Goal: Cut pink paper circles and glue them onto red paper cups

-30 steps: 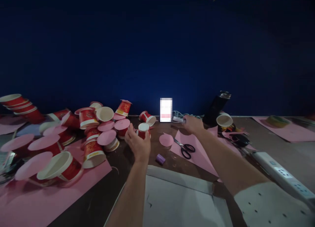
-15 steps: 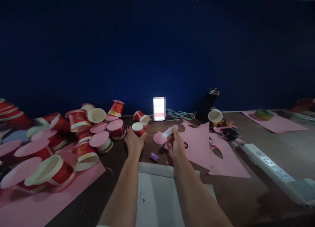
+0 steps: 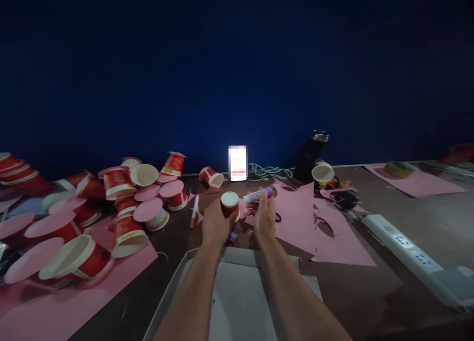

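Observation:
My left hand (image 3: pixel 217 222) is wrapped round a red paper cup (image 3: pixel 229 200) that stands upside down, its white base facing up. In my right hand (image 3: pixel 265 215) is a glue stick (image 3: pixel 256 196), white with a purple end, its white tip pointing left toward the cup. The purple cap (image 3: pixel 233 238) lies on the table, partly hidden by my left hand. Behind the cup shows a bit of a pink paper disc (image 3: pixel 243 208), mostly covered. Left of my left hand lies a small white and orange stick (image 3: pixel 194 212).
Several red paper cups (image 3: pixel 126 232) topped with pink discs crowd the left side. Cut pink sheets (image 3: pixel 296 222), a black flask (image 3: pixel 311 156) and a power strip (image 3: pixel 403 247) are on the right. A lit screen (image 3: pixel 237 163) stands behind; a cardboard box (image 3: pixel 242 254) lies in front.
My left hand has moved right with the cup, nearer the glue stick, partly covering the purple cap and uncovering the white and orange stick. My right hand has barely moved.

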`<state>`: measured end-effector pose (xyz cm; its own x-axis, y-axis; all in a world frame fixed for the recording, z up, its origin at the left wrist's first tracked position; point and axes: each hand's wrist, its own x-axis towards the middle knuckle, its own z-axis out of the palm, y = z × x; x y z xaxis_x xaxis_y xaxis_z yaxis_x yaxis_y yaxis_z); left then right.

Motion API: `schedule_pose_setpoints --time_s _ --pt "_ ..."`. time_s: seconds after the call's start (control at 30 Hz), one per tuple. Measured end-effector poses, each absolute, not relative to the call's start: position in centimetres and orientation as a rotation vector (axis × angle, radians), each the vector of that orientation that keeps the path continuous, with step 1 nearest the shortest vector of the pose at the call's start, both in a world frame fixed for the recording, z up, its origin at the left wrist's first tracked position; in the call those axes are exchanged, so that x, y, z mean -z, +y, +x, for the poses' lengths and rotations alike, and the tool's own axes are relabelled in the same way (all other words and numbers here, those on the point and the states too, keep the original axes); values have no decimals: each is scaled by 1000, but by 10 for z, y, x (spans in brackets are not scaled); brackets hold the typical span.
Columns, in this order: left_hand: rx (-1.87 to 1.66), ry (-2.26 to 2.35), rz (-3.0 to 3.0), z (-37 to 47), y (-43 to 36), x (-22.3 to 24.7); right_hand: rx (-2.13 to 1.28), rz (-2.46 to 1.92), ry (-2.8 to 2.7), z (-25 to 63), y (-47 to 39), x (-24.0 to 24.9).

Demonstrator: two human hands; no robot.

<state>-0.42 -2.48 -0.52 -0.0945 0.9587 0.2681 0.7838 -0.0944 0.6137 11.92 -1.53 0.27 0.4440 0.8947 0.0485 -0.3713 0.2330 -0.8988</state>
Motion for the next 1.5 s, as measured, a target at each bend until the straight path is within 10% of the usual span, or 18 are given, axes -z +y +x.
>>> schedule_pose_setpoints --time_s 1.5 --pt "-978 1948 1903 0 -22 13 -471 -1158 -1378 119 -31 -6"
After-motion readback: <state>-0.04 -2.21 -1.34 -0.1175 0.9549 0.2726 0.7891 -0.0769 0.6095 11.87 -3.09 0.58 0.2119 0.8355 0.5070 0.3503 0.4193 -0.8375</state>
